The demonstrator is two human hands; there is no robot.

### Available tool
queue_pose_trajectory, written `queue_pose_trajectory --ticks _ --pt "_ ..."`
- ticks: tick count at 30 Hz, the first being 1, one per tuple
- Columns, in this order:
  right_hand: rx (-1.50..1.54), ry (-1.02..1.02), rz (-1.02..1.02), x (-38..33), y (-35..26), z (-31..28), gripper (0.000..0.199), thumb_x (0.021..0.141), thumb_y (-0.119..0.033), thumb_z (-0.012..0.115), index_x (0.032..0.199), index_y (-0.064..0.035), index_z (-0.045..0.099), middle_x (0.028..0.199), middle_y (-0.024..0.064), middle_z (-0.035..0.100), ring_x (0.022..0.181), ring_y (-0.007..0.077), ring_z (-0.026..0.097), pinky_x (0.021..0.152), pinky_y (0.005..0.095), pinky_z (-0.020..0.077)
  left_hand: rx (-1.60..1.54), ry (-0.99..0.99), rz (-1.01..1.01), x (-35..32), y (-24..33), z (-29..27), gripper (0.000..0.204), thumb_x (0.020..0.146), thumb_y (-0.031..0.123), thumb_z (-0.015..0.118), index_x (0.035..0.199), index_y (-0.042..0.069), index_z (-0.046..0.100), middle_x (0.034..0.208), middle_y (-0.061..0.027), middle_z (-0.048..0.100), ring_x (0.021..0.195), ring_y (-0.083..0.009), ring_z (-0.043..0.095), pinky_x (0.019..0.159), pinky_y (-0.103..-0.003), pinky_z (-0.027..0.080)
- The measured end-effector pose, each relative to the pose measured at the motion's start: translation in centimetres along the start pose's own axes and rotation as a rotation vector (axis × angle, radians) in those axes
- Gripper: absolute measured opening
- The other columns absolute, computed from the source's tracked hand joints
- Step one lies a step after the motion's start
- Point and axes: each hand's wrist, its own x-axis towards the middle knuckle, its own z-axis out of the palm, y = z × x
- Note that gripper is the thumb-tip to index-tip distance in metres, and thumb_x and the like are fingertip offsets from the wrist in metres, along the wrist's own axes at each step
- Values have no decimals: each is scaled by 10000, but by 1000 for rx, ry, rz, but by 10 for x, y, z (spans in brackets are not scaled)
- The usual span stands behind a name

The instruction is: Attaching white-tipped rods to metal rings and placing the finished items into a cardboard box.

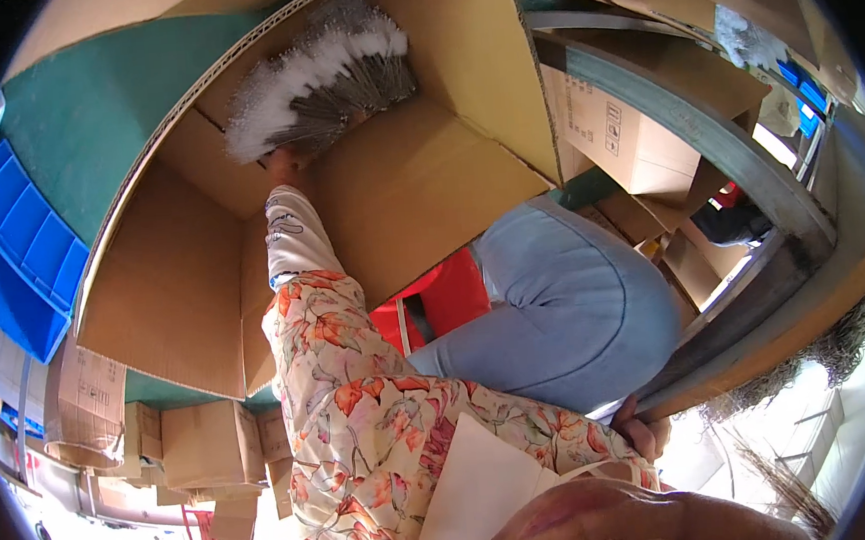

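A large open cardboard box (388,203) tilts toward me in the upper middle. Inside lies a fanned row of thin grey stems with fluffy white tips (324,87), perhaps artificial sprays. My left hand (288,166), at the end of a floral sleeve with a white cuff, reaches deep into the box. It is closed at the near left end of the white-tipped stems, its fingertips partly hidden there. Out to the right, my right hand (646,432) sits beside the rounded table edge (721,375) with its fingers curled. What those fingers hold, if anything, does not show.
Blue plastic bins (24,233) stand at the left. Several cartons (212,441) are stacked lower left, and another carton (634,135) rests beyond a metal rail (692,101) at the right. My bent leg in blue jeans (575,305) is beside the box, near a red object (449,294).
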Motion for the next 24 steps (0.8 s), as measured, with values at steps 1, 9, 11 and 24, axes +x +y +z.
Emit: queue_pose_trajectory --ticks 1,9,11,24 --pt "29 -49 2 9 -7 0 338 609 107 711 588 -90 437 653 145 549 524 255 509 483 329 385 93 41 86 10 8 -2 320 769 191 583 1047 33 571 1031 -106 590 903 -242 570 763 -328 452" --pt "-45 43 -46 -14 19 -1 322 589 105 714 577 -77 449 671 188 581 520 272 518 501 357 397 -192 79 248 -25 99 44 521 747 132 568 1241 11 451 1153 -135 543 1051 -256 503 897 -313 377" --pt "-67 -21 -98 0 7 0 323 587 104 716 589 -74 447 643 171 561 530 276 520 509 362 397 -100 98 124 -14 74 45 606 703 43 584 1285 5 421 1184 -145 535 1097 -240 490 951 -303 346" --pt "75 -79 15 -26 23 -16 314 591 127 698 610 -69 454 714 179 562 525 264 499 516 358 404 380 -705 435 -52 34 177 309 865 81 462 1165 4 450 1217 -194 425 1104 -398 419 913 -634 402"
